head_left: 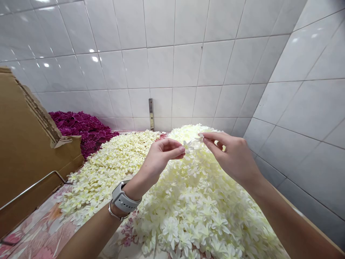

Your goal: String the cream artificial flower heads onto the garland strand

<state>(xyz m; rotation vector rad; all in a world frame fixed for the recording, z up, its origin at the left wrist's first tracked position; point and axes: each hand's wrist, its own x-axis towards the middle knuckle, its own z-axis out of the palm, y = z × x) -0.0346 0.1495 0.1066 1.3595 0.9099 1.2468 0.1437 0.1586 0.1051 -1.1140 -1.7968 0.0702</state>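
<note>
My left hand is raised over a big heap of cream-white fabric flower petals, its thumb and fingers pinched on one small white flower. My right hand is level with it, fingertips pinched on another small white flower piece. The two pieces almost touch between the hands. A grey watch and a thin bracelet sit on my left wrist.
A second, flatter spread of cream flowers lies left of the heap, on a pink floral cloth. A pile of purple flowers sits at the back left beside a brown cardboard box. White tiled walls close the back and right.
</note>
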